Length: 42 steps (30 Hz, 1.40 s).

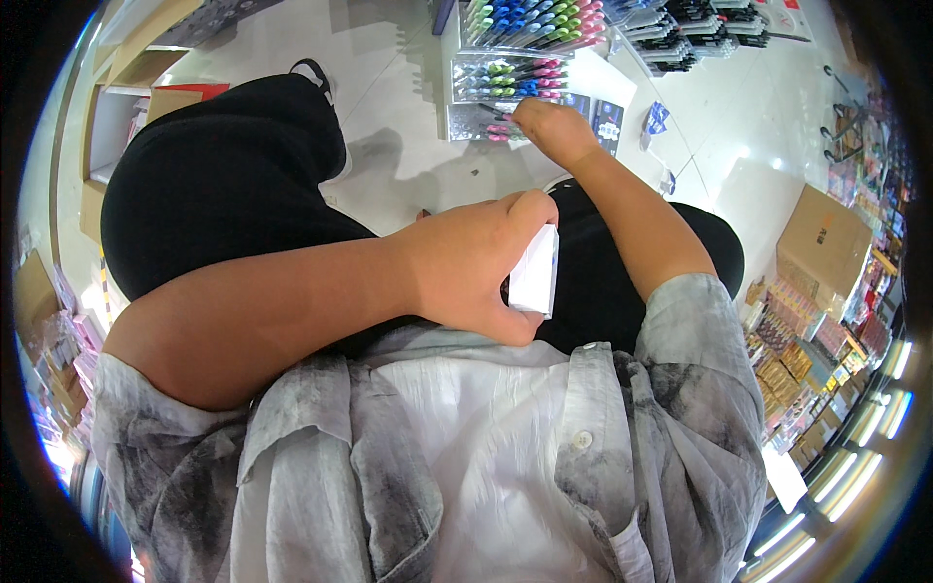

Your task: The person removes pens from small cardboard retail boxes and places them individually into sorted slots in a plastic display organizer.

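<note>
My left hand (474, 266) grips a small white box (533, 280) by its two ends, in front of my lap. Farther forward, my right hand (550, 131) reaches to the lowest tier of a clear pen display rack (449, 120). Its fingers are pinched around what looks like a dark pen with a pink part (497, 112); the fingertips are partly hidden. Pink-ended pens (503, 132) lie in that tier, just beside the fingers. The tiers above hold rows of blue, green and pink pens (536, 25).
Dark packets (607, 120) stand right of the rack, near a crumpled blue-and-white wrapper (656, 116) on the tiled floor (386, 80). More black pens (678, 36) fill a rack at the top right. An open carton (116, 131) stands left; a cardboard box (824, 244) and packed shelves are right.
</note>
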### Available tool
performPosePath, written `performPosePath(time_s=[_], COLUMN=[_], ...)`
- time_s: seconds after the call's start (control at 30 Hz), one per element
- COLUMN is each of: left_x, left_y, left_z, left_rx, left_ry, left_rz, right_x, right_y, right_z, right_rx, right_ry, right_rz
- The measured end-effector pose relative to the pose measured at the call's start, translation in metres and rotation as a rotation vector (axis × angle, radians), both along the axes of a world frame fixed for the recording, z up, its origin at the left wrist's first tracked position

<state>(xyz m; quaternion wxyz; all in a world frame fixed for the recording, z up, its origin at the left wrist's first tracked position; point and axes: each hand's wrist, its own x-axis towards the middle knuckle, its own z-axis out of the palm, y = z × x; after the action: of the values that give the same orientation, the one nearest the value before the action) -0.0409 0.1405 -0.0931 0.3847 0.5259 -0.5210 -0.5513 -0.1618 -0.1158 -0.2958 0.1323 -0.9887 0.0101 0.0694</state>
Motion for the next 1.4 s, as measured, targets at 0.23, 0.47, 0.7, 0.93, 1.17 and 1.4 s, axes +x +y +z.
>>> performPosePath(time_s=[0.23, 0.47, 0.7, 0.93, 1.17, 1.4], left_x=[-0.001, 0.0, -0.002, -0.002, -0.002, -0.002], left_y=[0.001, -0.002, -0.002, -0.002, -0.002, -0.001], left_z=[0.0, 0.003, 0.0, 0.0, 0.001, 0.0], left_rx=[0.003, -0.003, -0.03, -0.044, -0.044, -0.061], left_ry=[-0.033, -0.032, -0.03, -0.036, -0.03, -0.051], left_rz=[0.005, 0.001, 0.013, 0.028, 0.034, 0.039], right_x=[0.001, 0.004, 0.011, 0.013, 0.013, 0.014], right_y=[0.006, 0.006, 0.004, 0.004, 0.005, 0.01], right_z=[0.004, 0.01, 0.019, 0.023, 0.02, 0.028], right_rx=[0.143, 0.093, 0.033, 0.028, 0.021, 0.001], right_ry=[0.125, 0.203, 0.267, 0.235, 0.219, 0.204], right_rz=[-0.04, -0.062, -0.059, -0.007, -0.028, -0.01])
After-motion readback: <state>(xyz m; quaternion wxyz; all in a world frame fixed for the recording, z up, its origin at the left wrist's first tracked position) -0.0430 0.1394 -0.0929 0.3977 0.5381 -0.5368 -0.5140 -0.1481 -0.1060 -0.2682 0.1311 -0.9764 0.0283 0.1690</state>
